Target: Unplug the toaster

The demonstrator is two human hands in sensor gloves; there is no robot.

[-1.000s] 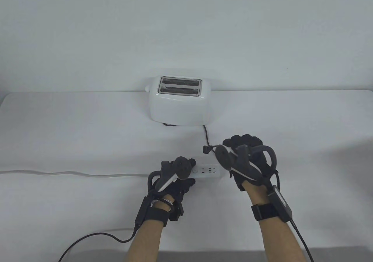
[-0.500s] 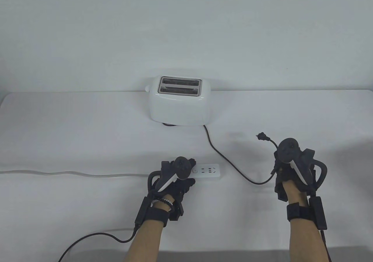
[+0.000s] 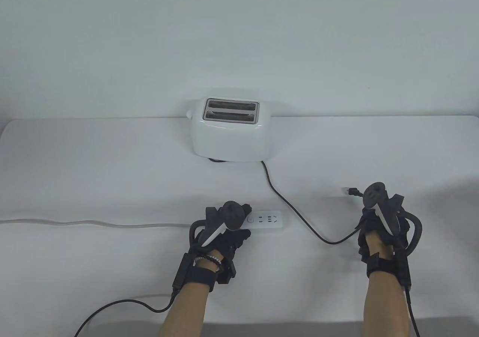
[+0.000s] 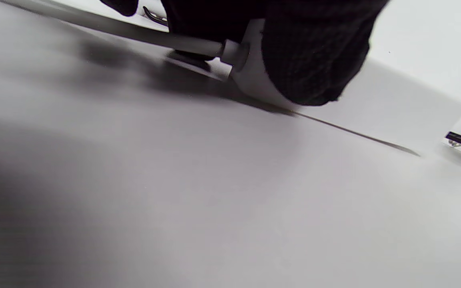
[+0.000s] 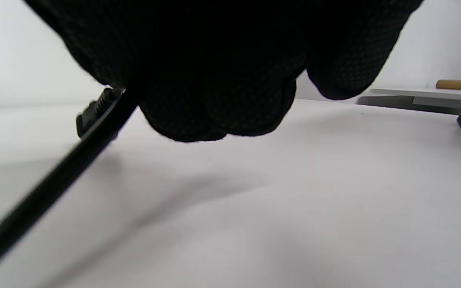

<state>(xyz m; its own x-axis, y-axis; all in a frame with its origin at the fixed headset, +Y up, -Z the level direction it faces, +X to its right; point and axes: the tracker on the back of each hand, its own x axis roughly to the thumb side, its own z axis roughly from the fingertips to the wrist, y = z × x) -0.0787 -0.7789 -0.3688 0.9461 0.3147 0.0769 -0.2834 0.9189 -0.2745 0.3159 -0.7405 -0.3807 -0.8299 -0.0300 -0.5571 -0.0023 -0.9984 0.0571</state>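
The white toaster (image 3: 229, 131) stands at the back middle of the table. Its black cord (image 3: 288, 202) runs forward and right to my right hand (image 3: 374, 211). That hand grips the cord just behind the plug (image 3: 351, 191), which is out of the strip and low over the table. In the right wrist view my curled fingers (image 5: 214, 80) close around the cord (image 5: 46, 200), with the plug (image 5: 94, 112) sticking out behind them. My left hand (image 3: 230, 222) holds down the left end of the white power strip (image 3: 266, 219). The left wrist view shows fingers (image 4: 310, 52) over the strip's end (image 4: 254, 76).
The strip's grey cable (image 3: 89, 223) runs left off the table and shows in the left wrist view (image 4: 134, 34). A black glove wire (image 3: 123, 305) loops near the front edge. The wall rises right behind the toaster.
My right hand has carried the plug from beside the strip to the right, then lowered it toward the table. The cord now trails in a long curve. My left hand has stayed on the strip.
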